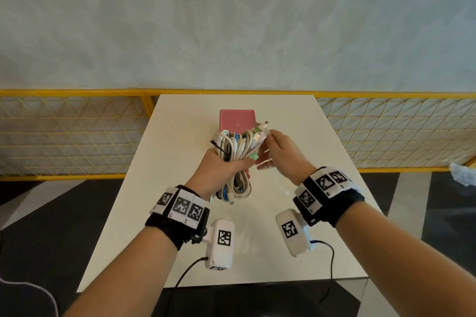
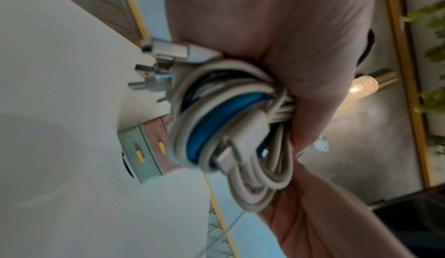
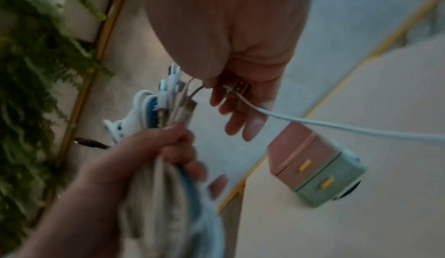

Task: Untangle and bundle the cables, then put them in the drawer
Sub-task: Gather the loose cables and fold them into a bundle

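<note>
Head: left hand (image 1: 219,165) fisted around the cable bundle (image 1: 235,162), white and blue coils, held above the white tabletop (image 1: 180,213). Right hand (image 1: 280,154) just beside it, thumb and forefinger pinching a USB plug (image 1: 258,134) at the bundle's top, other fingers loosely spread. Pink drawer box (image 1: 237,119) sits on the tabletop behind the bundle. Yellow mesh fence (image 1: 72,134) beyond the table.

Left wrist: cable bundle (image 2: 231,129) clamped in the left hand (image 2: 301,72), plugs sticking out at upper left. Drawer box (image 2: 147,150) below on the tabletop, pink and green tiers with yellow pulls, both shut.

Right wrist: blurred. Right hand (image 3: 236,68) pinches the USB plug (image 3: 237,88), a white cable (image 3: 337,127) running off right. Left hand (image 3: 154,148) grips the bundle (image 3: 168,186). Drawer box (image 3: 315,167) on the tabletop.
</note>
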A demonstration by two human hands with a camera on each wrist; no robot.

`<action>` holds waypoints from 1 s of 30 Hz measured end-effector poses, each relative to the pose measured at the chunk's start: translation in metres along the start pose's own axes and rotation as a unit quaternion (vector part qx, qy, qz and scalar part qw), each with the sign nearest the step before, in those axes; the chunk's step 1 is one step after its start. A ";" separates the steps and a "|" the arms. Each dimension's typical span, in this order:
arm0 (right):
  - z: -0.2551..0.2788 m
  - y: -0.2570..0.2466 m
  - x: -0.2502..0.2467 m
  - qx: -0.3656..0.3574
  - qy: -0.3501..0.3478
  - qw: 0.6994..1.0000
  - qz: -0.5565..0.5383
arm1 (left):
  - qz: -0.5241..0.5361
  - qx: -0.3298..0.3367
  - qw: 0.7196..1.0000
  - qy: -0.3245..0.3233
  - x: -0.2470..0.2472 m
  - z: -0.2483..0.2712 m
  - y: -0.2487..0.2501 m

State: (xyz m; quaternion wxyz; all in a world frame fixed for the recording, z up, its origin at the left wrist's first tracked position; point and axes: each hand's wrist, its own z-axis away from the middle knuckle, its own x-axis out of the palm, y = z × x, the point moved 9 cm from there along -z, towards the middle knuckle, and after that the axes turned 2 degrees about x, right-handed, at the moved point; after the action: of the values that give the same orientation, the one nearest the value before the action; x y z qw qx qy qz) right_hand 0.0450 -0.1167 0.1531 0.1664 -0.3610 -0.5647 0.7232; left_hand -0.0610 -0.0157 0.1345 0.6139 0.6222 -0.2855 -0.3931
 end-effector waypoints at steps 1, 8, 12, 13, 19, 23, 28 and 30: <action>0.000 0.002 0.006 0.030 -0.013 0.999 -0.041 | -0.008 0.020 1.000 0.005 0.003 0.000 0.005; 0.004 0.001 0.017 0.099 -0.042 0.980 -0.165 | -0.031 0.083 0.995 0.040 0.010 -0.001 0.022; 0.011 -0.002 0.026 0.109 -0.090 0.955 -0.261 | -0.036 0.070 0.995 0.057 0.012 -0.006 0.017; 0.013 -0.002 0.027 0.111 -0.102 0.949 -0.279 | -0.033 0.074 0.995 0.056 0.014 -0.006 0.019; 0.019 0.001 0.027 0.114 -0.164 0.938 -0.284 | -0.056 0.070 0.994 0.062 0.019 -0.009 0.019; 0.018 0.007 0.022 0.109 -0.196 0.940 -0.258 | -0.030 0.069 0.996 0.052 0.026 -0.008 0.026; 0.015 0.019 0.011 0.036 -0.183 0.982 -0.038 | 0.089 0.046 0.991 0.086 0.012 -0.010 0.027; 0.015 0.025 0.009 -0.013 -0.179 0.970 0.165 | 0.133 0.041 0.986 0.097 0.005 -0.011 0.027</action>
State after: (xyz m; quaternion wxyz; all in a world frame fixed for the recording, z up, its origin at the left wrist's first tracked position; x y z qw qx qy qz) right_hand 0.0324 -0.1284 0.1282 -0.0635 -0.3162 -0.5272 0.7862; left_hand -0.0457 -0.0166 0.1595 0.6593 0.6387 -0.3206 -0.2337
